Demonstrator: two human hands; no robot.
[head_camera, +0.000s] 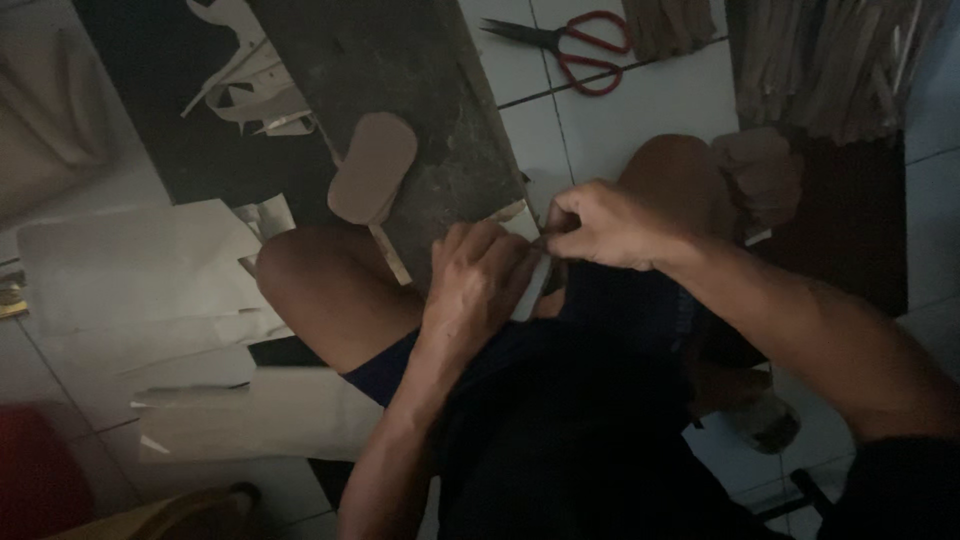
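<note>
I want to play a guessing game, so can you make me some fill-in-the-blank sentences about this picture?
1. The scissors on the tiled floor have ____ handles.
2. The tan oval cutout lies on a dark ____.
3. The left hand and right hand both hold a pale ____ between the knees.
4. The person sits with bare ____ raised.

Missing words: red; board; strip; knees

Both hands (530, 255) pinch pale strip (530, 290) over lap.
</note>
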